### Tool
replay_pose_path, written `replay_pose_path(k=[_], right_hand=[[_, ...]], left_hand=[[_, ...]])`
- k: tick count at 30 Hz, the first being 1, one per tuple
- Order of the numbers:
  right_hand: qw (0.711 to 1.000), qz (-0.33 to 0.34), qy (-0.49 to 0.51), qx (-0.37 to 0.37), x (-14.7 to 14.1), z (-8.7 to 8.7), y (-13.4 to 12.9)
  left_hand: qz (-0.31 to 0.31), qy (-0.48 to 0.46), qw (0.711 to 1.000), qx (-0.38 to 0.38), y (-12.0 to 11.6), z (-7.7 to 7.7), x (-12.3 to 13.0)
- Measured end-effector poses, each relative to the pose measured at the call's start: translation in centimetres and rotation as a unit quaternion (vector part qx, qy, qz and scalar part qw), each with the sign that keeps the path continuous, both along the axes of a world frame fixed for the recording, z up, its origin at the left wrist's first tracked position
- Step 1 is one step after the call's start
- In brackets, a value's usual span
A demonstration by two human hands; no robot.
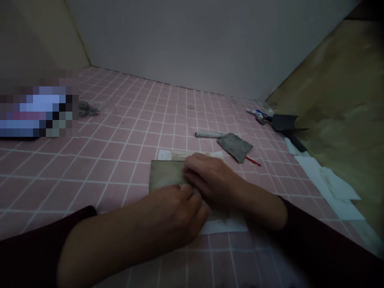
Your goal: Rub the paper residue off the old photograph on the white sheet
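Observation:
A flat grey-green rectangular sheet (pixel 165 174) lies on white paper (pixel 223 227) in front of me. My left hand (pixel 183 212) is closed over the sheet's near part, its fingers curled in. Whatever those fingers pinch is hidden. Close beside it, my right hand (pixel 208 174) bends over the sheet's right side with fingers pressed together. Its fingertips are out of sight behind the hand, so I cannot make out what they grip. The two hands almost touch.
Beyond the right hand lie a grey folded piece (pixel 235 147), a pale stick (pixel 208 135) and a thin red stick (pixel 253 161). A small ring (pixel 191 106) sits farther back. At right are a black folded sheet (pixel 285 122) and white paper strips (pixel 327 182). Small rolls (pixel 84 107) lie left.

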State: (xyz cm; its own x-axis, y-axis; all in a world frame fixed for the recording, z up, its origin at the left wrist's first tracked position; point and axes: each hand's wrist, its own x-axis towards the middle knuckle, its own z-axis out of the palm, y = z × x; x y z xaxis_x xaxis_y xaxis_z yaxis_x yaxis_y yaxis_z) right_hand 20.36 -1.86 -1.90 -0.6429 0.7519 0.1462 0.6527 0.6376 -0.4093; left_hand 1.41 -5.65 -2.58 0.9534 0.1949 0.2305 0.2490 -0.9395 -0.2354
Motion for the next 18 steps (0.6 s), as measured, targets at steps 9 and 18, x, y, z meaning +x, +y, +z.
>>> replay_pose_path(k=[9, 18], right_hand=[[0.998, -0.001, -0.060, -0.006, 0.8, 0.7, 0.1], [0.998, 0.013, -0.050, -0.018, 0.8, 0.7, 0.2]], left_hand=[[-0.009, -0.001, 1.000, 0.006, -0.1, 0.1, 0.0], [-0.004, 0.009, 1.000, -0.013, 0.0, -0.1, 0.0]])
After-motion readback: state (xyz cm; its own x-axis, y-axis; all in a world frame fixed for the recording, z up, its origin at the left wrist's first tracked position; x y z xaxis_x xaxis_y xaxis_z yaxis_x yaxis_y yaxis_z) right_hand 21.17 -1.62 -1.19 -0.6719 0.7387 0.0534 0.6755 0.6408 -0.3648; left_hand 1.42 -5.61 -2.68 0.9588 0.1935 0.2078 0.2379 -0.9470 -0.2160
